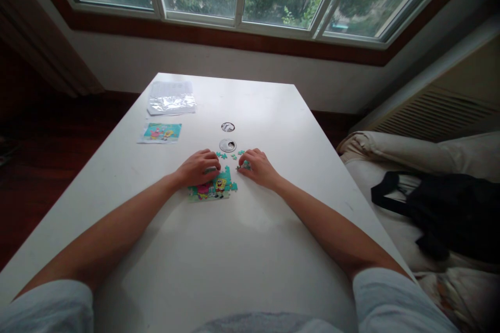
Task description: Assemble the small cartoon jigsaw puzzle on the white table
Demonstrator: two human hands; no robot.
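Observation:
A partly joined jigsaw puzzle (220,186) with teal, pink and yellow cartoon figures lies flat on the white table (242,250). My left hand (200,167) rests over its upper left part, fingers curled and thumb close to the fingertips; what lies between them is hidden. To the right of the puzzle, my right hand (258,167) has its fingers bent and its thumb drawn in around a small teal puzzle piece (245,165). Several loose puzzle pieces (223,156) are scattered just beyond and between both hands.
Two round metal-rimmed fittings (227,145) are set in the table beyond the pieces. At the left lie a printed picture card (161,133) and a clear plastic sleeve with papers (172,98). A sofa with a black garment (453,213) stands at the right, below windows.

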